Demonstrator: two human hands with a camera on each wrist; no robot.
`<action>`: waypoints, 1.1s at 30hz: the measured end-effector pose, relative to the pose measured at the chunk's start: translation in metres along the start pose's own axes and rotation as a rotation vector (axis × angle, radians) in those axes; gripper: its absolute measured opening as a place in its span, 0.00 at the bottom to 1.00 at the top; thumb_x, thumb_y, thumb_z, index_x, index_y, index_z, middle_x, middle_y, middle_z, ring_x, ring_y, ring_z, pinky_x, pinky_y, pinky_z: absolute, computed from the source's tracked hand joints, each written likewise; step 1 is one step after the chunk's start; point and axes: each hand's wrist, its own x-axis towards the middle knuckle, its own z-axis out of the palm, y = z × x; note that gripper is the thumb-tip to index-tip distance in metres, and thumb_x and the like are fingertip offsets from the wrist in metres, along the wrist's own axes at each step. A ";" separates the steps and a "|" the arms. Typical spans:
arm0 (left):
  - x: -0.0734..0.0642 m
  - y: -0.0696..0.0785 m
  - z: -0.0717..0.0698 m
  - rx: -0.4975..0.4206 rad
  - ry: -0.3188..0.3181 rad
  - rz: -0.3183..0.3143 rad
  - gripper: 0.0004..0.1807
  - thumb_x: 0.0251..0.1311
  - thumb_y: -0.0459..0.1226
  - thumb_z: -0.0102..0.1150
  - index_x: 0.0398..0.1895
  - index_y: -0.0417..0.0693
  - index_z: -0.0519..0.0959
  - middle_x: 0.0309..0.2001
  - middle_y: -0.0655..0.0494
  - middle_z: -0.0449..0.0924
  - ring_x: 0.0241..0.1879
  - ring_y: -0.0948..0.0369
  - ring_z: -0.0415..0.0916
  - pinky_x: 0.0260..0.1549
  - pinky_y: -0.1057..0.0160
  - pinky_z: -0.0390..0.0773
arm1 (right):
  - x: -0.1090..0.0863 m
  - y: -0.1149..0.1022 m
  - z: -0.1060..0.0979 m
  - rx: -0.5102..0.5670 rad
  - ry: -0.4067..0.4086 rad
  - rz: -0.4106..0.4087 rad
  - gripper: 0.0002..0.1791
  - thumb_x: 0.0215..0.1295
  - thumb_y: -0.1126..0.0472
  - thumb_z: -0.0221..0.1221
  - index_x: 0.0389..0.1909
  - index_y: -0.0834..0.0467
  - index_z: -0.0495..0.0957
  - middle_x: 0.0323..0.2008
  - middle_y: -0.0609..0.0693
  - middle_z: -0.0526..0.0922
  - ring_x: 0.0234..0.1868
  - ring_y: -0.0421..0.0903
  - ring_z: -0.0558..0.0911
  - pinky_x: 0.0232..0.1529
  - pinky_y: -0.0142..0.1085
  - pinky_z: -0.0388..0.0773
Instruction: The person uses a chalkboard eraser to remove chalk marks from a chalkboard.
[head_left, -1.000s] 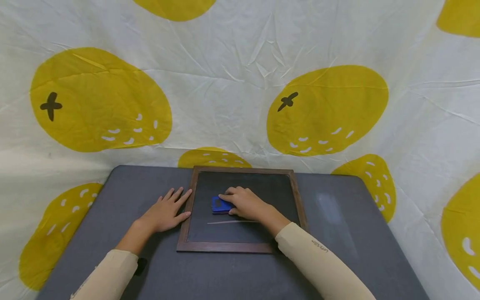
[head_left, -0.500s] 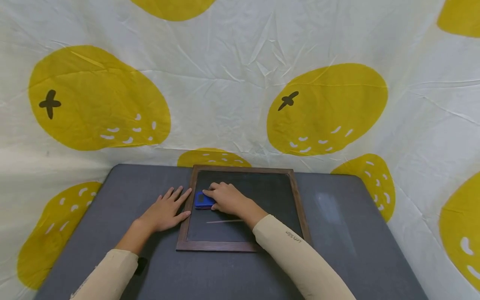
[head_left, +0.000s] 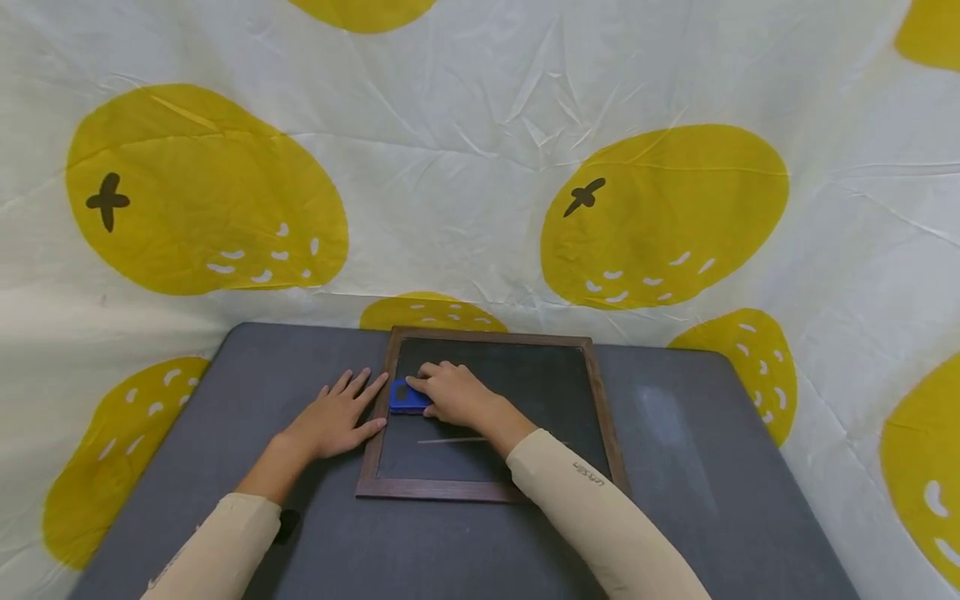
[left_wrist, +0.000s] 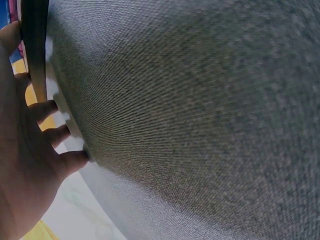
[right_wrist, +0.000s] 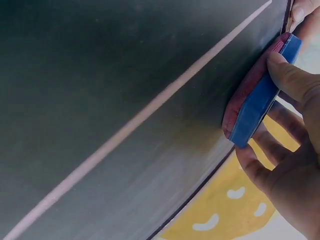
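A blackboard (head_left: 510, 375) in a brown wooden frame lies on the table. My right hand (head_left: 459, 393) grips a blue chalkboard eraser (head_left: 406, 398) near the board's left side. In the right wrist view the eraser's reddish felt face (right_wrist: 247, 87) is against the board, the thumb on one edge and fingers on the other. A pale pink chalk line (right_wrist: 145, 112) runs across the board below the eraser, partly hidden by my right forearm in the head view. My left hand (head_left: 337, 417) lies with fingers spread beside the frame, thumb and fingertips at its left edge (head_left: 372, 454).
The board sits near the back edge of a dark grey table (head_left: 720, 467). A whitish smudge (head_left: 663, 412) marks the tabletop right of the board. Behind the table hangs a white cloth (head_left: 450, 208) with large yellow fruit prints.
My right hand has slid the eraser leftward across the board to near the left frame edge, then stayed about there. The left hand keeps its place, and the head view has shifted slightly.
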 end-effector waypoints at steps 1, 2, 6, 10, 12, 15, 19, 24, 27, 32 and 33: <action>0.000 0.000 0.000 -0.002 0.000 0.001 0.43 0.75 0.63 0.44 0.85 0.54 0.51 0.81 0.37 0.53 0.79 0.31 0.49 0.67 0.23 0.57 | -0.001 0.000 0.000 -0.001 -0.002 -0.003 0.37 0.73 0.45 0.62 0.79 0.46 0.63 0.70 0.49 0.73 0.65 0.51 0.77 0.63 0.47 0.78; 0.000 0.000 -0.001 -0.004 0.001 0.003 0.43 0.75 0.63 0.45 0.85 0.54 0.51 0.81 0.36 0.53 0.78 0.31 0.49 0.67 0.23 0.57 | -0.001 0.000 0.000 -0.004 -0.004 -0.008 0.37 0.73 0.45 0.62 0.79 0.46 0.64 0.70 0.49 0.73 0.65 0.51 0.77 0.63 0.46 0.78; 0.000 -0.001 -0.002 -0.002 0.004 0.004 0.43 0.75 0.64 0.43 0.85 0.54 0.51 0.81 0.36 0.53 0.78 0.31 0.49 0.67 0.23 0.57 | -0.005 -0.003 -0.003 0.012 -0.014 -0.030 0.36 0.73 0.46 0.63 0.79 0.46 0.64 0.70 0.49 0.73 0.65 0.51 0.77 0.64 0.47 0.78; 0.000 -0.001 -0.002 -0.001 -0.001 -0.004 0.44 0.75 0.64 0.43 0.85 0.55 0.50 0.81 0.37 0.52 0.79 0.31 0.48 0.68 0.23 0.57 | -0.008 -0.007 -0.004 0.003 -0.023 -0.048 0.36 0.73 0.45 0.62 0.79 0.46 0.65 0.70 0.49 0.73 0.65 0.51 0.77 0.65 0.48 0.78; 0.000 0.000 -0.002 0.000 0.002 -0.005 0.43 0.75 0.64 0.43 0.85 0.54 0.50 0.81 0.37 0.52 0.79 0.31 0.48 0.67 0.23 0.57 | -0.010 -0.009 -0.004 -0.011 -0.025 -0.050 0.36 0.73 0.45 0.62 0.79 0.45 0.65 0.70 0.49 0.73 0.65 0.51 0.77 0.65 0.47 0.78; 0.001 0.002 -0.001 0.003 0.000 -0.005 0.43 0.76 0.63 0.43 0.85 0.54 0.51 0.81 0.36 0.52 0.78 0.31 0.49 0.67 0.23 0.57 | -0.012 -0.008 -0.004 -0.024 -0.022 -0.056 0.36 0.73 0.45 0.63 0.79 0.45 0.65 0.68 0.49 0.74 0.63 0.51 0.78 0.63 0.45 0.79; 0.000 0.005 -0.002 -0.006 -0.013 -0.010 0.43 0.76 0.63 0.44 0.85 0.54 0.51 0.81 0.36 0.52 0.79 0.31 0.48 0.68 0.24 0.56 | -0.017 -0.002 -0.001 -0.009 -0.011 -0.065 0.36 0.72 0.46 0.63 0.78 0.46 0.65 0.66 0.50 0.76 0.60 0.50 0.80 0.59 0.43 0.81; 0.000 0.005 -0.003 -0.006 -0.012 -0.013 0.43 0.75 0.62 0.45 0.85 0.55 0.50 0.81 0.37 0.52 0.79 0.32 0.48 0.68 0.24 0.56 | -0.027 0.009 0.002 0.030 0.003 -0.058 0.36 0.72 0.47 0.64 0.78 0.47 0.66 0.64 0.51 0.77 0.59 0.50 0.80 0.58 0.42 0.81; 0.001 0.004 -0.002 -0.002 -0.010 -0.005 0.43 0.75 0.63 0.45 0.85 0.55 0.50 0.81 0.37 0.52 0.79 0.32 0.48 0.68 0.24 0.57 | -0.035 0.017 0.003 0.069 0.004 -0.050 0.36 0.71 0.48 0.65 0.77 0.48 0.67 0.64 0.51 0.77 0.59 0.50 0.80 0.59 0.43 0.81; -0.001 0.002 -0.001 -0.003 -0.015 -0.002 0.43 0.75 0.63 0.45 0.85 0.54 0.50 0.81 0.37 0.51 0.79 0.32 0.48 0.68 0.24 0.56 | -0.051 0.032 0.006 0.128 0.015 -0.032 0.36 0.69 0.50 0.67 0.76 0.50 0.69 0.63 0.53 0.78 0.59 0.51 0.81 0.59 0.45 0.81; -0.001 0.002 -0.001 -0.003 -0.015 -0.003 0.44 0.75 0.63 0.45 0.85 0.54 0.49 0.81 0.37 0.51 0.79 0.32 0.47 0.68 0.24 0.56 | -0.055 0.036 0.007 0.137 0.018 -0.027 0.36 0.69 0.50 0.67 0.76 0.50 0.70 0.63 0.53 0.78 0.59 0.51 0.80 0.60 0.46 0.81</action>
